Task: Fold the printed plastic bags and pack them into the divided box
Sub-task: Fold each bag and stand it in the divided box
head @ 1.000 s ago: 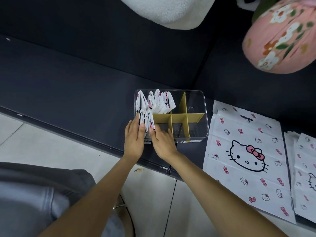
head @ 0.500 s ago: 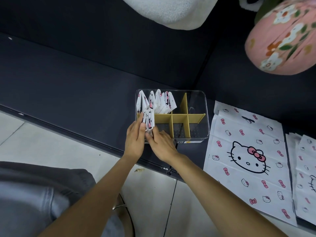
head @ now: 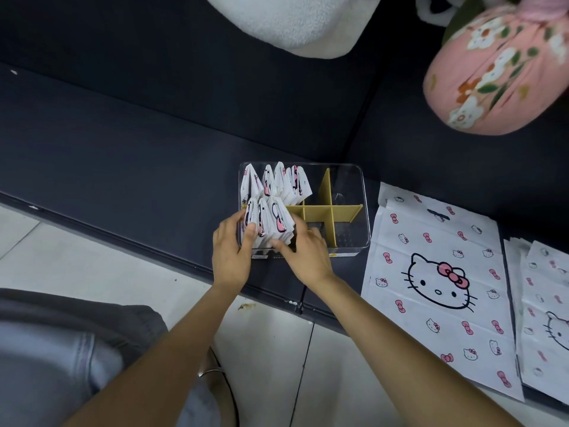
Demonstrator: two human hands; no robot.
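A clear divided box (head: 354,245) with yellow dividers (head: 326,209) sits on the dark seat. Its far left compartment holds several folded printed bags (head: 277,181). In the near left compartment stand three folded bags (head: 269,221), white with pink and black print. My left hand (head: 231,251) holds their left side with the fingers curled on them. My right hand (head: 303,254) pinches them from the right and front. A flat printed bag (head: 437,285) lies to the right of the box.
More flat bags (head: 545,318) are stacked at the far right edge. A pink floral cushion (head: 498,69) and a white fuzzy cushion (head: 295,23) lie on the dark sofa (head: 123,143). Pale floor tiles (head: 92,266) run below the seat edge.
Both hands have shifted on the near left stack. The folded bags there have spread apart and now show as three separate pieces instead of one tight bundle.
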